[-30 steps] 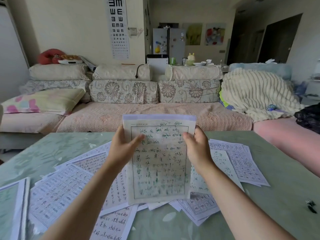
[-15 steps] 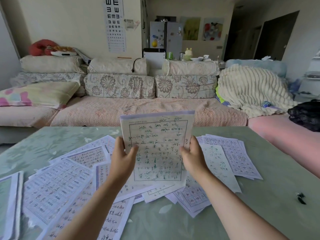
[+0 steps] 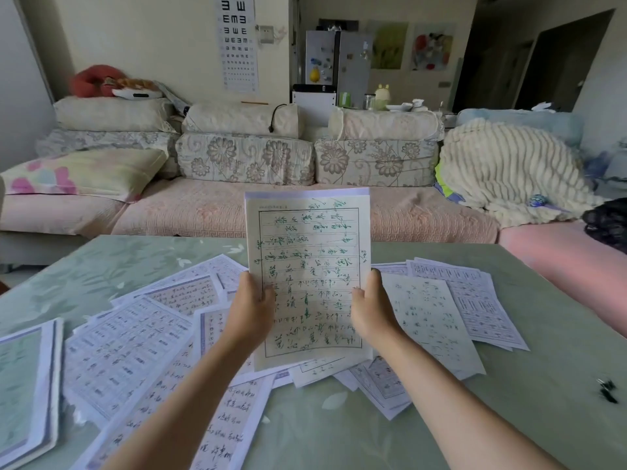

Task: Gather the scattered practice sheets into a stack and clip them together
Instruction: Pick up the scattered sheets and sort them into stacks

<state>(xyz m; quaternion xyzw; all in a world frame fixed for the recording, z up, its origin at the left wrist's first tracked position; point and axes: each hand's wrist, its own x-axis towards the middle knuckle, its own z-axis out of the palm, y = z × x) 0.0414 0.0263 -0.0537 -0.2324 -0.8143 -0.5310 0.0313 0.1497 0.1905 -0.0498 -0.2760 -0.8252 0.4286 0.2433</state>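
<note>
A person's two bare forearms reach over a pale green table (image 3: 509, 418) strewn with handwriting practice sheets. The left hand (image 3: 252, 307) and right hand (image 3: 369, 310) hold a thin bundle of sheets (image 3: 310, 259) upright at the middle of the table. Each hand pinches one side edge, thumb on the near face. The other fingers are hidden behind the paper. A second sheet's purple edge peeks above the front one. The bundle's bottom edge sits at or just above the loose sheets (image 3: 125, 340), which fan out to the left, right and near side. Another pile (image 3: 23, 374) lies at the left edge. Small dark binder clips (image 3: 605, 395) lie well apart at the right.

Risks from here: the grip sits low on the sides, so the tall unsupported top could flop or buckle. Tapping the bundle square on the overlapping papers, rather than on bare table, could leave it uneven and push those papers about. Reaching for the distant clips means freeing one hand, and the bundle may then fan out.
</note>
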